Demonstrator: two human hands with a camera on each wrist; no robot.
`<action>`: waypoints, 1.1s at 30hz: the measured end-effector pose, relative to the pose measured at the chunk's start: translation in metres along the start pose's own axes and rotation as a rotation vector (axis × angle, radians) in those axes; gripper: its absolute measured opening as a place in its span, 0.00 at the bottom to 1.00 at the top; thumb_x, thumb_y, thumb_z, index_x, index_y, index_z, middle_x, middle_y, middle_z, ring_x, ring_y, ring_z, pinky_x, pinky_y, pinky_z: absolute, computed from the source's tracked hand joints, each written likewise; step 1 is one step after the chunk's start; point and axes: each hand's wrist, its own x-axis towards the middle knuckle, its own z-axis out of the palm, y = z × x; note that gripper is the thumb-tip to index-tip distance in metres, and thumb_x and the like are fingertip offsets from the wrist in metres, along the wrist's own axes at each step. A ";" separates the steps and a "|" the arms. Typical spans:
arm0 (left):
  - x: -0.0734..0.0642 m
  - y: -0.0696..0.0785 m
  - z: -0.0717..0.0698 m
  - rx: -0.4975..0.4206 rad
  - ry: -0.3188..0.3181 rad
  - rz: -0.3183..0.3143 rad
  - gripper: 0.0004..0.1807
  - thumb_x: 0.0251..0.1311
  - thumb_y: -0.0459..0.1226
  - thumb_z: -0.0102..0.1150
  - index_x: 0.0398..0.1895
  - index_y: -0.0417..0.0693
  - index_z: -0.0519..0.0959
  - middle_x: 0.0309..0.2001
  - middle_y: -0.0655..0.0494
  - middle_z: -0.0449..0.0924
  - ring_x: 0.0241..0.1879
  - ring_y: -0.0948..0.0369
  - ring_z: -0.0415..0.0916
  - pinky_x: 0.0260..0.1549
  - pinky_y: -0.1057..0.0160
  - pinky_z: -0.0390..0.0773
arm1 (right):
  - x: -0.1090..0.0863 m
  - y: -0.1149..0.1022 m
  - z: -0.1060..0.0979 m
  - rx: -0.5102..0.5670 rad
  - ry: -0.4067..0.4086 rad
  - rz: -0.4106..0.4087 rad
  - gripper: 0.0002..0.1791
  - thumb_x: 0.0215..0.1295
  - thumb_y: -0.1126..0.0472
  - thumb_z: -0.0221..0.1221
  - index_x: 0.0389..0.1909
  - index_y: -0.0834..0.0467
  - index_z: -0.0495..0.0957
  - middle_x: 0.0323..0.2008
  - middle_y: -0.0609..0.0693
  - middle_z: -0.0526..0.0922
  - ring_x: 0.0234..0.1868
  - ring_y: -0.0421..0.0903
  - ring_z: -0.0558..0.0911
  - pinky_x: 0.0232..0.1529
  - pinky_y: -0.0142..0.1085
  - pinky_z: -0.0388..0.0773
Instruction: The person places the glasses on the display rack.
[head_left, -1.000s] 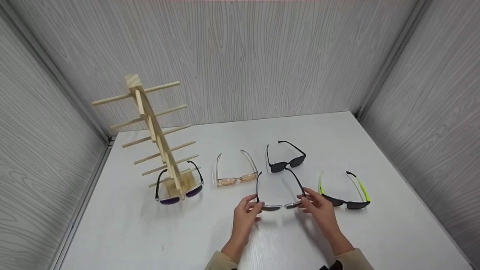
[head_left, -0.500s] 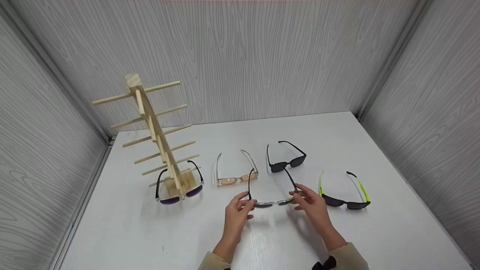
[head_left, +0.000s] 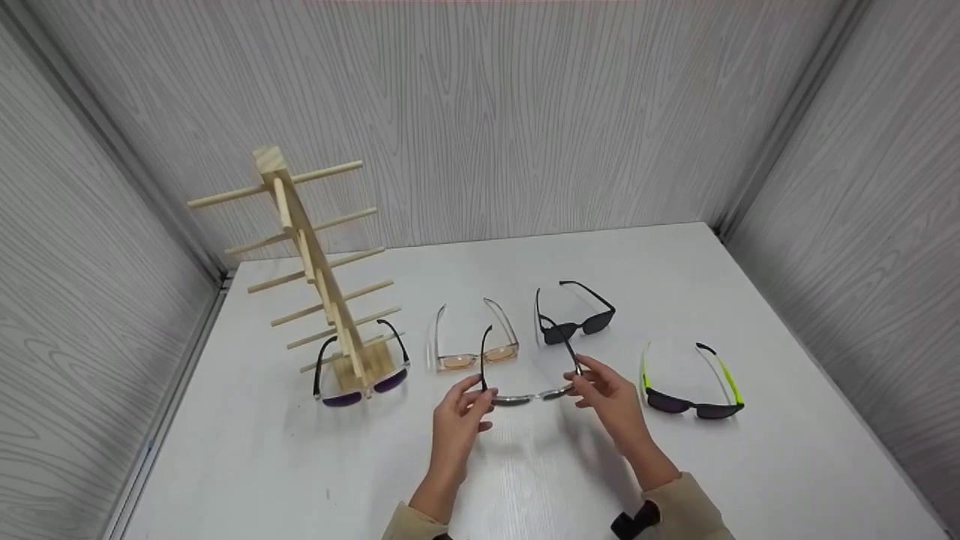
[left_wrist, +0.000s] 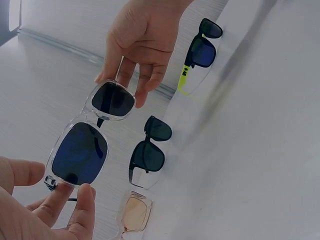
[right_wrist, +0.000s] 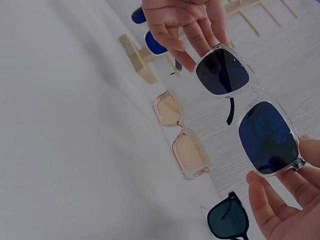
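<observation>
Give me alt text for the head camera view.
Two hands, left hand and right hand, hold clear-framed sunglasses above a white table. Three more pairs lie behind them, and a wooden rack at left carries a purple-lensed pair.

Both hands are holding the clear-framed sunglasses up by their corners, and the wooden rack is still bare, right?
Not quite. Both hands, left hand and right hand, do hold the clear-framed sunglasses by their corners, but the wooden rack is not bare: the head view shows purple-lensed sunglasses hanging at its bottom.
</observation>
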 end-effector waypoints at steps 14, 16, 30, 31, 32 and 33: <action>-0.005 0.017 -0.019 -0.009 0.059 0.018 0.23 0.62 0.37 0.58 0.59 0.41 0.70 0.45 0.47 0.81 0.41 0.54 0.77 0.35 0.57 0.79 | 0.012 0.001 0.021 -0.007 -0.035 -0.067 0.23 0.62 0.58 0.60 0.58 0.57 0.72 0.41 0.56 0.83 0.38 0.48 0.82 0.34 0.36 0.79; -0.009 0.025 -0.021 0.000 0.058 0.017 0.22 0.63 0.35 0.56 0.59 0.39 0.69 0.45 0.46 0.80 0.41 0.53 0.77 0.36 0.55 0.79 | 0.013 0.000 0.023 -0.009 -0.040 -0.052 0.23 0.62 0.58 0.60 0.58 0.57 0.72 0.42 0.56 0.83 0.38 0.48 0.82 0.34 0.36 0.79; -0.010 0.024 -0.041 0.013 0.136 0.035 0.23 0.61 0.39 0.59 0.59 0.42 0.71 0.45 0.49 0.81 0.42 0.53 0.78 0.33 0.59 0.80 | 0.015 -0.012 0.042 0.006 -0.124 -0.059 0.24 0.64 0.60 0.58 0.60 0.61 0.70 0.44 0.60 0.81 0.39 0.49 0.82 0.36 0.38 0.79; -0.011 0.025 -0.042 0.017 0.141 0.038 0.23 0.61 0.39 0.59 0.59 0.43 0.72 0.45 0.49 0.81 0.41 0.54 0.78 0.32 0.60 0.80 | 0.014 -0.016 0.043 0.006 -0.129 -0.059 0.24 0.64 0.61 0.58 0.61 0.62 0.69 0.44 0.60 0.81 0.39 0.50 0.82 0.36 0.39 0.79; -0.011 0.025 -0.043 0.019 0.144 0.040 0.22 0.61 0.39 0.59 0.58 0.43 0.72 0.45 0.50 0.82 0.41 0.54 0.78 0.32 0.60 0.80 | 0.013 -0.020 0.045 0.003 -0.136 -0.062 0.24 0.65 0.62 0.57 0.61 0.63 0.69 0.44 0.61 0.81 0.39 0.50 0.82 0.36 0.39 0.79; -0.011 0.027 -0.044 0.020 0.147 0.039 0.22 0.61 0.39 0.59 0.58 0.44 0.72 0.45 0.50 0.82 0.42 0.53 0.78 0.32 0.60 0.80 | 0.012 -0.024 0.046 0.001 -0.140 -0.062 0.24 0.65 0.63 0.57 0.61 0.63 0.68 0.44 0.62 0.81 0.39 0.50 0.82 0.37 0.40 0.79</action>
